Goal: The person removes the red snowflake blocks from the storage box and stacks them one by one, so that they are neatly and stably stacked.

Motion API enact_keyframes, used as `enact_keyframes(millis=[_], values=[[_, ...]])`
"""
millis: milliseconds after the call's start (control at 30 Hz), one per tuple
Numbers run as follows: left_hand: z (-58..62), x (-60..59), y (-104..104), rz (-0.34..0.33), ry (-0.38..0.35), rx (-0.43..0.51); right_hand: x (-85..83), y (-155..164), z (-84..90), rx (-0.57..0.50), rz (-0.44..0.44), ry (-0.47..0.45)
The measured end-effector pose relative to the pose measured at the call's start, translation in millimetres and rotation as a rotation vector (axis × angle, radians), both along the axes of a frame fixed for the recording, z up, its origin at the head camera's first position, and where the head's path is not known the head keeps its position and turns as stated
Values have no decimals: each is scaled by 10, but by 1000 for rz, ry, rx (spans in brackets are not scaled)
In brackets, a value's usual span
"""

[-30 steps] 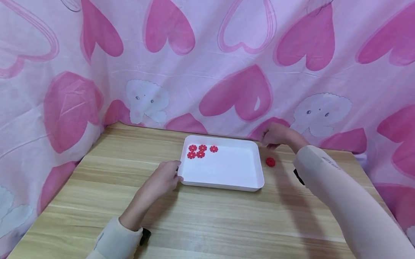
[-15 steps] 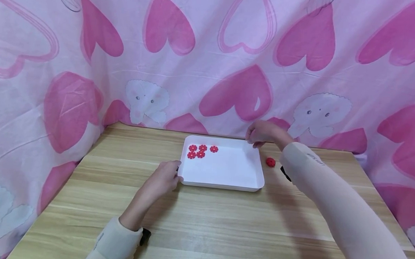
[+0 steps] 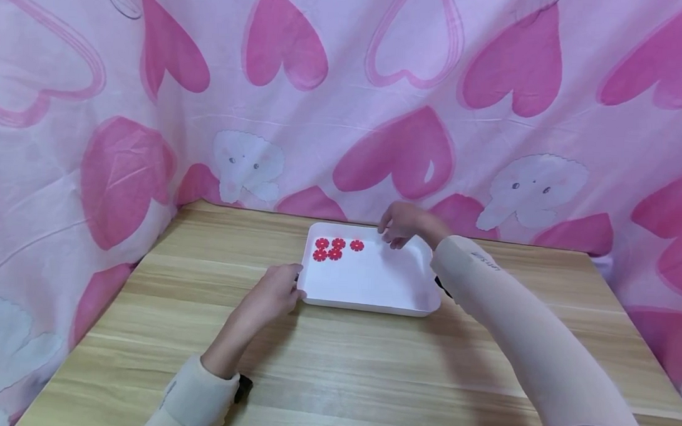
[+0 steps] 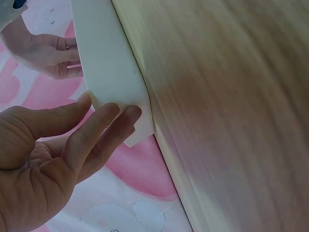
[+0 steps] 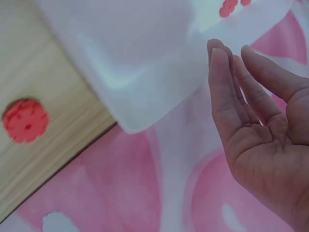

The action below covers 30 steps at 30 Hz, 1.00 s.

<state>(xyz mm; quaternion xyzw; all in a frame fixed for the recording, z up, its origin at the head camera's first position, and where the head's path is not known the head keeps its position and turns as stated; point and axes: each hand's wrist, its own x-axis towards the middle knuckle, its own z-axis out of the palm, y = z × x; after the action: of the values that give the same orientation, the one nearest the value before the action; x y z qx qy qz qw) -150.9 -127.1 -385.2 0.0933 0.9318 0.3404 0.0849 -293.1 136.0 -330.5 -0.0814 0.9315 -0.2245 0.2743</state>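
A shallow white tray (image 3: 372,289) lies on the table in the head view. My left hand (image 3: 273,289) grips its left end; in the left wrist view the thumb (image 4: 72,111) meets the rim and fingers lie against the outer wall. Several red notched discs (image 3: 357,245) sit at the tray's far left. My right hand (image 3: 401,224) hovers over the far right part of the tray. In the right wrist view its fingers (image 5: 221,87) are fairly straight, with nothing visible between them and the thumb. Another red notched disc (image 5: 26,121) lies on the table, right of the tray.
The wood-grain table (image 3: 335,369) extends around the tray. A pink heart-print cloth (image 3: 394,152) hangs behind it and along both sides. The right sleeve (image 3: 512,319) crosses the table's right part and hides the loose disc from the head camera.
The right hand has moved left, from beyond the tray's right side to over its far part. The left hand stays at the tray's left end. The head view has shifted slightly.
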Motion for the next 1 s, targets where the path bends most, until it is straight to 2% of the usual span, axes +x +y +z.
enact_keyframes(millis=[233, 433, 700, 1000], values=[[11, 5, 6, 11, -23, 32, 8, -192, -84, -3, -3, -24], [-3, -8, 2, 45, -53, 46, -5, -264, -179, 5, -16, -30], [-8, -26, 16, 48, -31, 20, -12, -301, -291, 30, 13, -57], [-7, -40, 18, 69, -31, -18, -27, -354, -346, 147, 103, 63]])
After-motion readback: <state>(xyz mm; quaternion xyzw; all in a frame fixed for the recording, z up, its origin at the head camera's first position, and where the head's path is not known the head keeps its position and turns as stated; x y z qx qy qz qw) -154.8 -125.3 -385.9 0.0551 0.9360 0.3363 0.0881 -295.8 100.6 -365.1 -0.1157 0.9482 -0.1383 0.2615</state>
